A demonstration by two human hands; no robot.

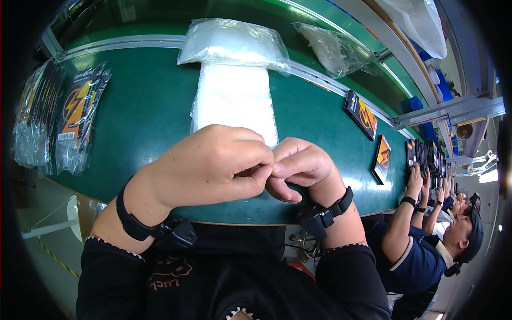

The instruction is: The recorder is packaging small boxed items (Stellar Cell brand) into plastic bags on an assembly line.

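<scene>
My left hand (213, 162) and my right hand (303, 164) meet fingertip to fingertip above the near part of the green table (144, 106). The left one is closed, thumb pressed against the curled forefinger. On the right hand, thumb and forefinger are pinched together at the same spot, while its lower fingers curl loosely. Whatever lies between the fingertips is too small or too hidden to make out. Just beyond both hands lies a stack of clear flat plastic bags (234, 98), its near end partly covered by them.
A bulging clear bag (232, 42) lies at the far end of the stack. Bagged black-and-orange boxes (80, 109) stand at left. Two unbagged boxes, one farther (362, 114) and one nearer (381, 160), lie at right. A co-worker (416, 240) in a dark cap handles similar boxes.
</scene>
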